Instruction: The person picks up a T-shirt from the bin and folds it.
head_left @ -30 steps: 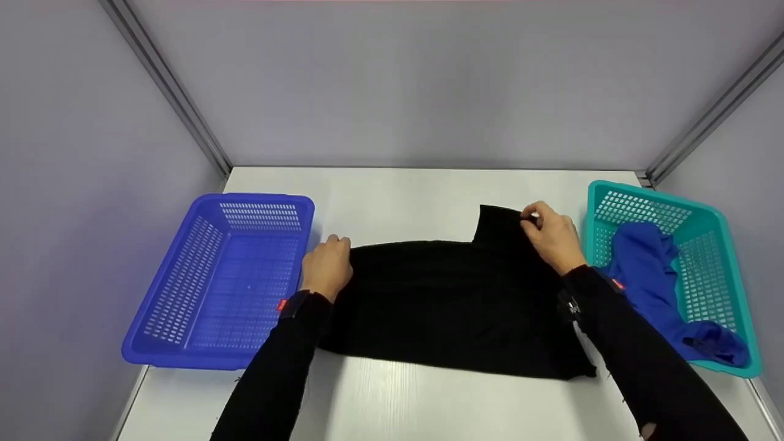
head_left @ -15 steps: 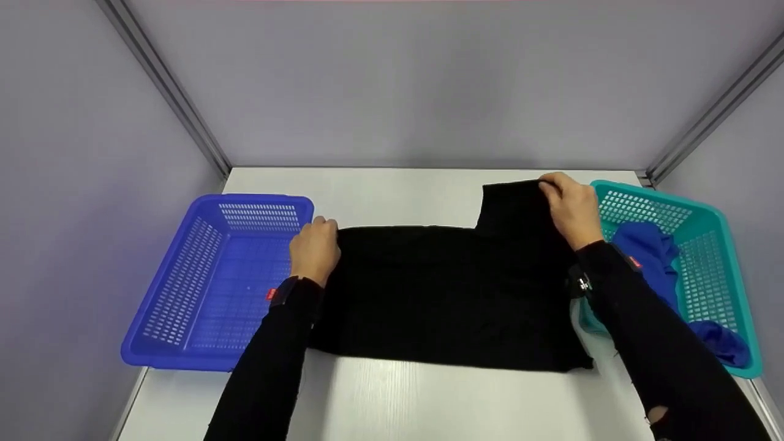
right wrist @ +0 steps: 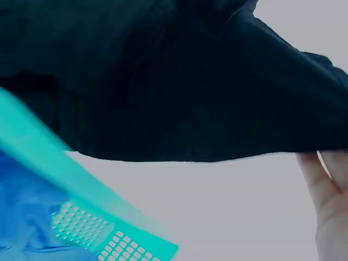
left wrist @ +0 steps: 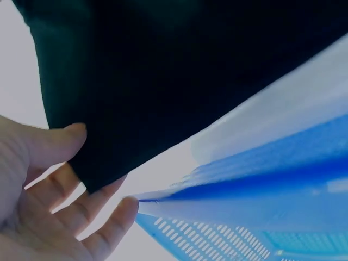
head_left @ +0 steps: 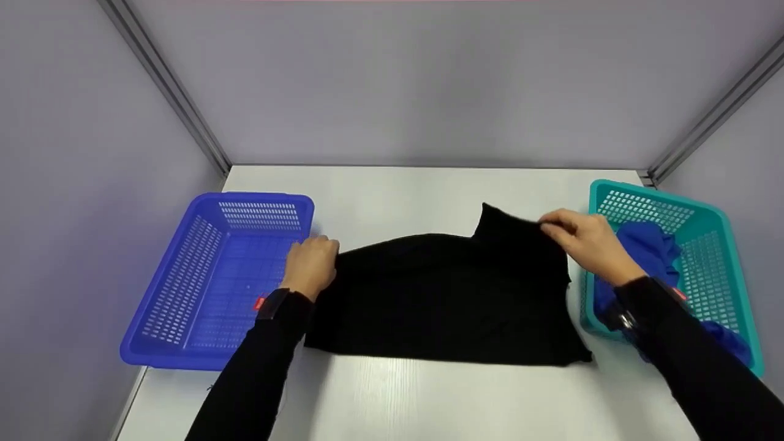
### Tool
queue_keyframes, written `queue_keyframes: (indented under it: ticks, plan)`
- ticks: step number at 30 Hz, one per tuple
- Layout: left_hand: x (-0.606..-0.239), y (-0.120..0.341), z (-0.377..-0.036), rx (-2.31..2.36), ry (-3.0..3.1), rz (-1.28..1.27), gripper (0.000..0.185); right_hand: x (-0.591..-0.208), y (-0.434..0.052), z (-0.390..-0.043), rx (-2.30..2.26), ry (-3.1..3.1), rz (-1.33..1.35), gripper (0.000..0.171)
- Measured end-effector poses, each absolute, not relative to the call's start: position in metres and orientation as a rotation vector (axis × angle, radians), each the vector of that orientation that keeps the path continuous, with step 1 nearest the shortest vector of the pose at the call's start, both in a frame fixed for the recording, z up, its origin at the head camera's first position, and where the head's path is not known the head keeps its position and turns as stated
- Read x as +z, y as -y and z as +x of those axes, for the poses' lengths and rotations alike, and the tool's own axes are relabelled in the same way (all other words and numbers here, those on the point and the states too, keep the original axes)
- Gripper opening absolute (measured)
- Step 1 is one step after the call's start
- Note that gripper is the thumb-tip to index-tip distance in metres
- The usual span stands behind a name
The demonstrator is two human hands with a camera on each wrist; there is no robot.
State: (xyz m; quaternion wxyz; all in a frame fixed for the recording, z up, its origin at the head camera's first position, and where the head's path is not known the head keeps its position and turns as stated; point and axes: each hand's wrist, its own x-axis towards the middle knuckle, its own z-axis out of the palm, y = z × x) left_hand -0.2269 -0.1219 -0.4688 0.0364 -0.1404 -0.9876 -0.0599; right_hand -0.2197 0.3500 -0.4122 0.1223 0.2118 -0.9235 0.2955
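Note:
A black garment lies spread over the middle of the white table, its far edge raised off the surface. My left hand pinches the garment's far left corner, thumb on top and fingers underneath, as the left wrist view shows on the black garment. My right hand pinches the far right part, where a narrower flap sticks up. In the right wrist view the black garment hangs lifted above the table with my fingers under its edge.
A blue basket stands to the left, holding nothing that I can see. A teal basket on the right holds a crumpled blue cloth. Grey walls close the table in on three sides.
Both hands carried the garment's far edge away from me, then drew it back and slightly outward. The far edge now sits lifted and rumpled, and the right hand is closer to the teal basket.

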Motion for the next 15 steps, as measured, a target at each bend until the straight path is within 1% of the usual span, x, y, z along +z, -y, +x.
queue_keyframes:
  ticks: [6,11,15]
  plan:
    - [-0.481,0.124,-0.213,-0.04,2.973,-0.625,0.003,-0.418,-0.367,-0.184,0.839,2.924,0.836,0.015]
    - [-0.49,0.127,-0.206,0.086,2.978,-0.678,0.008,-0.429,-0.378,-0.162,0.803,3.027,1.059,0.013]
    - [-0.492,0.126,-0.203,0.168,2.993,-0.686,0.014,-0.437,-0.384,-0.15,0.785,3.108,1.138,0.01]
